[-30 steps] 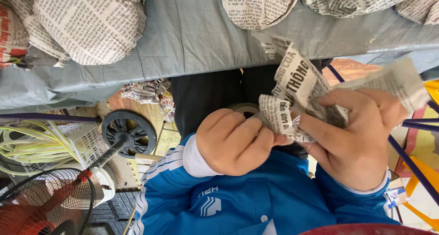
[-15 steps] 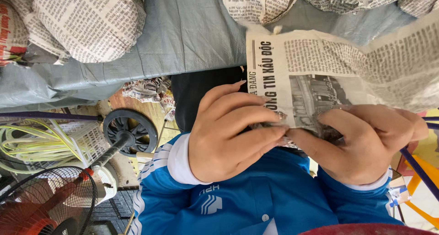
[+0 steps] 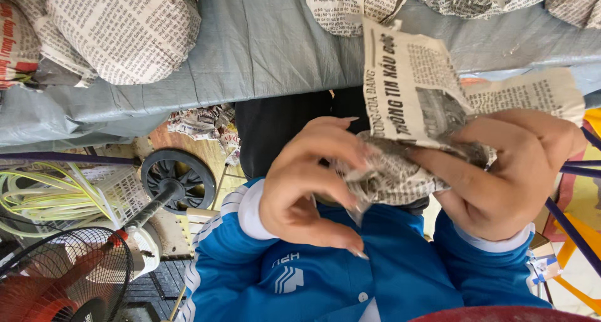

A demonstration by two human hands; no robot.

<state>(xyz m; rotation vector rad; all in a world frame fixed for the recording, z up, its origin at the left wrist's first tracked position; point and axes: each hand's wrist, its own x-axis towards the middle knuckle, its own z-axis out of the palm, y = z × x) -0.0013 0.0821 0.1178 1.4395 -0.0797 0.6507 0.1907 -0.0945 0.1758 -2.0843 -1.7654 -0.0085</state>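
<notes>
You've got a sheet of newspaper (image 3: pixel 410 103) in both hands, held up close to your chest, between you and the near edge of the worktop (image 3: pixel 269 52). Its lower part is already bunched into a crumpled wad between your palms, while the upper part stands up flat and loose above your fingers.

Your left hand (image 3: pixel 313 184) is curled around the wad from one side, fingertips pressed into the crumple. Your right hand (image 3: pixel 507 171) is closed over the other side, thumb on top of the paper. What sits inside the wad, if anything, is hidden.

To do this well, I'd say keep the bundle trapped between both palms and feed the loose flap down bit by bit, tucking rather than tearing; thin newsprint rips if pulled against a pinch.

Now the room around you. The worktop edge runs straight across just beyond your hands, covered in grey-blue cloth, and several paper-wrapped bundles (image 3: pixel 125 31) sit on it left and right, so the bare strip in the middle looks like the freest spot. Below left, a black wheel (image 3: pixel 178 178), a white basket (image 3: pixel 69 193) with yellow-green cord and a red fan (image 3: pixel 59 278) crowd the floor. Down there is tight; stay high.
</notes>
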